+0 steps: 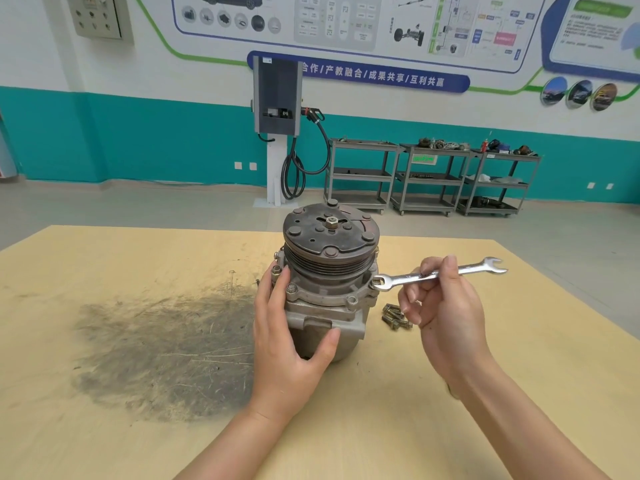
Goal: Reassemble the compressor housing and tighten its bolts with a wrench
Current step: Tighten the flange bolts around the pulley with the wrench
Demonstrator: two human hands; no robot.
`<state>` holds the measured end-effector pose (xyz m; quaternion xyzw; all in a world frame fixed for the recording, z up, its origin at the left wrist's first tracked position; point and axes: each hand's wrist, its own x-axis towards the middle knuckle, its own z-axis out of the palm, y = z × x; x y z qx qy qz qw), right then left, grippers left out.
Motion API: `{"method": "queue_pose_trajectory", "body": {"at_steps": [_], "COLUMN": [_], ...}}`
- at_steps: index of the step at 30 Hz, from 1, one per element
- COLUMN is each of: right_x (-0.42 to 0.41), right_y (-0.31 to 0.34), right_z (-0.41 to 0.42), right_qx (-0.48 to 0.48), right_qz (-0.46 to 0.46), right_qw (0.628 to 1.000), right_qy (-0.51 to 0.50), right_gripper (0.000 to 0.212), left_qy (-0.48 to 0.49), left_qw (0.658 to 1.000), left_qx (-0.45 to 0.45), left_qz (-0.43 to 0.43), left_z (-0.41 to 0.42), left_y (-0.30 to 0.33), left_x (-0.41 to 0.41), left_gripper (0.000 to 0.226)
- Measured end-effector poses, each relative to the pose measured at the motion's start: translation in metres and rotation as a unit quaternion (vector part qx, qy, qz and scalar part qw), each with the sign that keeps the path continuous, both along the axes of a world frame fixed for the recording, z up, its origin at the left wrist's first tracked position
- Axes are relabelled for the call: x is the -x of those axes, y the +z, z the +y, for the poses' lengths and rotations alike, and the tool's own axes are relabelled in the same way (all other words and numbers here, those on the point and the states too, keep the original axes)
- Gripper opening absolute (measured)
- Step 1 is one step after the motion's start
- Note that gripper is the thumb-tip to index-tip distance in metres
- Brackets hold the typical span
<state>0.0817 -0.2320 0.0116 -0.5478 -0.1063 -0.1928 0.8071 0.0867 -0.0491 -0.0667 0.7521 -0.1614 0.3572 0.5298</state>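
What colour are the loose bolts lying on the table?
Brassy yellow loose bolts, seen in the head view.

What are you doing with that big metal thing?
A person is putting a car compressor back together on a wooden table. The left hand holds the compressor steady. The right hand holds a wrench, with one end fitted on a bolt at the compressor's right side. A few loose bolts lie on the table beside it.

bolt head [378,280] hidden in wrench [437,274]; wall posters [346,22] illegible
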Motion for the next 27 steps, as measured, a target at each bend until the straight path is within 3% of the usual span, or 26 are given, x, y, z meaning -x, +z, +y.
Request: {"method": "queue_pose_trajectory", "body": {"at_steps": [5,27], "right_x": [-0.003,0.0], "right_y": [-0.002,-0.01], "right_z": [-0.001,0.003], "right_qx": [-0.034,0.014], "right_qz": [0.005,-0.045], "right_qw": [0.999,0.999], "right_qy": [0.026,-0.024], "right_gripper": [0.037,0.037], "left_qy": [-0.002,0.0], "left_qw": [1.0,1.0], "left_qx": [0.004,0.002], "left_qz": [0.001,-0.003], "left_z": [0.001,0.001], "left_y": [-0.001,0.001], "left_x": [0.0,0.001], "left_gripper": [0.086,0.086]}}
